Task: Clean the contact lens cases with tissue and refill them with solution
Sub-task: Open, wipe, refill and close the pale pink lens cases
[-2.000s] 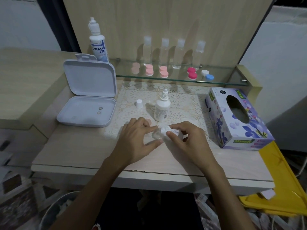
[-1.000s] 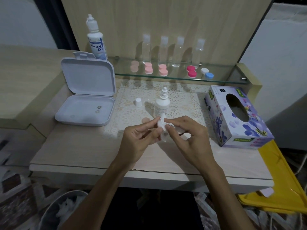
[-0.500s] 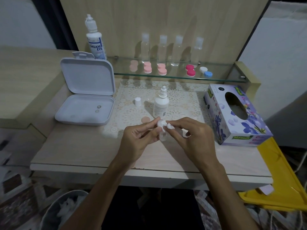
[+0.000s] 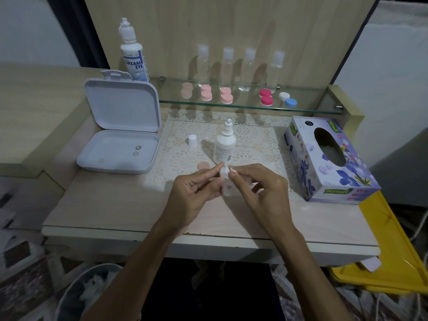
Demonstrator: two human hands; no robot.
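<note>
Wiping stage, I judge; refill not begun. My left hand (image 4: 196,191) pinches the clear lens case (image 4: 225,181) above the desk's (image 4: 115,205) centre, near the front edge. My right hand (image 4: 259,184) pinches a tissue wad (image 4: 228,170) into its upper well. The uncapped solution bottle (image 4: 224,144) stands just behind; more cases wait on the glass shelf (image 4: 312,105).
</note>
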